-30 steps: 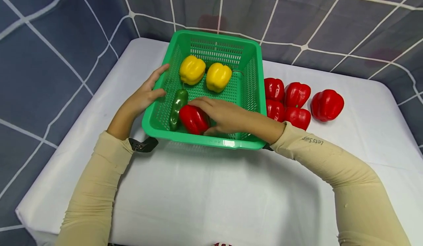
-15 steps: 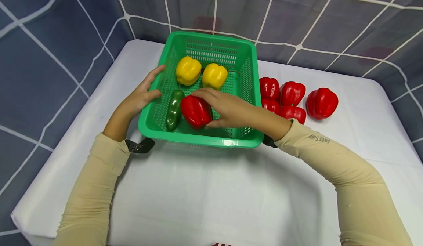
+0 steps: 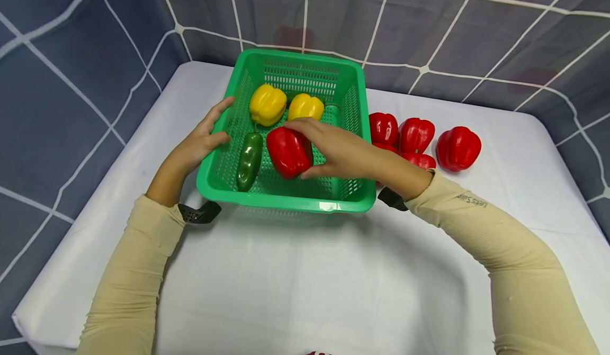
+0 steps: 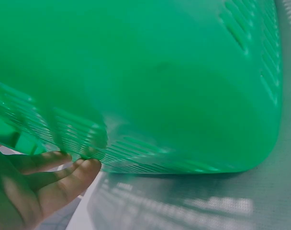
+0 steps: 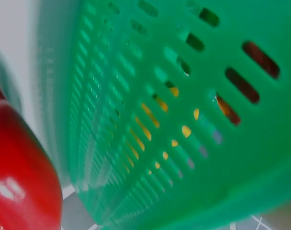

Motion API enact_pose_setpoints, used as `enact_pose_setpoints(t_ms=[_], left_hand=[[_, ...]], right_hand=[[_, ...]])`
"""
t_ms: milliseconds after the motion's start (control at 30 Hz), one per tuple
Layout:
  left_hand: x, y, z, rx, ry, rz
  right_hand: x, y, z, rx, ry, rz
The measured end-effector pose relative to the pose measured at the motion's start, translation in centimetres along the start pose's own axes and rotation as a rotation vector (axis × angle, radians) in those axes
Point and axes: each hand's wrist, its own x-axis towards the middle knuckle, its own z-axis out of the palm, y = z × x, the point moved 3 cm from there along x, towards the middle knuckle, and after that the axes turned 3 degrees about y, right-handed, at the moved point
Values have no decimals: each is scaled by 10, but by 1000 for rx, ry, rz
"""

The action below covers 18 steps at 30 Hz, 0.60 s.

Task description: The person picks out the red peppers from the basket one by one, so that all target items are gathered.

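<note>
My right hand (image 3: 340, 151) grips a red bell pepper (image 3: 288, 152), thumb on its near side and fingers over its top, within the outline of a green plastic basket (image 3: 286, 202). In that basket lie two yellow bell peppers, the left one (image 3: 268, 105) whole in view and the right one (image 3: 305, 107) partly covered by the held pepper and hand. A long glossy green pepper (image 3: 250, 161) lies along the left side. My left hand (image 3: 195, 143) touches the basket's left side with extended fingers; in the left wrist view its fingertips (image 4: 90, 165) meet the slatted wall.
Several red bell peppers (image 3: 416, 135) stand grouped right of the basket, with another (image 3: 458, 148) slightly apart. A white cloth covers the table (image 3: 286, 281). Dark grey cloth with white grid lines (image 3: 400, 21) hangs behind and at the left.
My right hand has raised the red bell pepper from the basket's front left and moved it right and back, away from the green pepper. The left hand stays at the rim.
</note>
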Motion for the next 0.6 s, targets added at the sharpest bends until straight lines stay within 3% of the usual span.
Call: enact_pose_setpoints(t_ms=[600], left_hand=[[0,-1,1,14,14,-2]], right_hand=[[-31,15,-30,11,113,92]])
